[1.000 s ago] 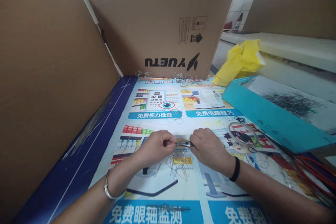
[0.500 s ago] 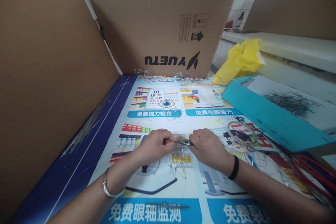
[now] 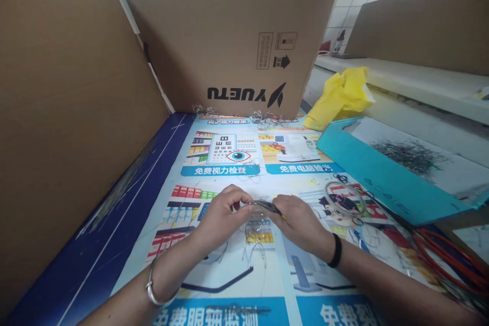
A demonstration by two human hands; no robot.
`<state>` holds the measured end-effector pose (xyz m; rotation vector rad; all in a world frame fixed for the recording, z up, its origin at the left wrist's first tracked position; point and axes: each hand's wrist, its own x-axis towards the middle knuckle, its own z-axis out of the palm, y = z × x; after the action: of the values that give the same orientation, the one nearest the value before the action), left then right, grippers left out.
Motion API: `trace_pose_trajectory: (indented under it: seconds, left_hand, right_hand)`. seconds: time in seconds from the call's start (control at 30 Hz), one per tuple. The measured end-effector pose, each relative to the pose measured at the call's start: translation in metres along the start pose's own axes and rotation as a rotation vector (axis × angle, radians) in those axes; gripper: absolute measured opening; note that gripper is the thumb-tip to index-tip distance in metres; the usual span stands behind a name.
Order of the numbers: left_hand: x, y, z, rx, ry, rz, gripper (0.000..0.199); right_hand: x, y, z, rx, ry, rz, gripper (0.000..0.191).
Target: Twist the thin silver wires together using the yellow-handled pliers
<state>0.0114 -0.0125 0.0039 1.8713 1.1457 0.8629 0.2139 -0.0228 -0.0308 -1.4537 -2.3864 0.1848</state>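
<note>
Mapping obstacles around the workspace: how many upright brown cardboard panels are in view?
3: the left panel, the centre panel bearing black print, and the upper-right panel. Others may be hidden.

The pliers (image 3: 267, 207) look metallic, the upright panel (image 3: 214, 41) matt cardboard.

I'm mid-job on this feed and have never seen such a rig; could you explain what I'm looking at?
There's no machine: these are a person's bare hands, seen from a head-worn camera looking forward and down. The right hand grips a pliers-like tool. The left hand has thumb and forefinger together at its tip; anything pinched there is too fine to make out. Beneath lies a printed sheet with loose wires on it. To the right, a teal box holds a dark wiry pile. A cardboard panel stands behind.
</note>
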Motion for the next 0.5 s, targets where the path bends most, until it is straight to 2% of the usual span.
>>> trace_pose_trajectory:
  seconds: [0.17,0.5]
  left_hand:
    - [0.0002,0.0039,0.0006,-0.009,-0.023,-0.046,0.008]
    - [0.0,0.0078,-0.0025,0.023,-0.063,-0.013,0.012]
  right_hand:
    - [0.0015,-0.0016,-0.0028,0.019,-0.022,0.006,0.035]
    - [0.0011,-0.0003,-0.0014,0.014,-0.043,-0.039,0.032]
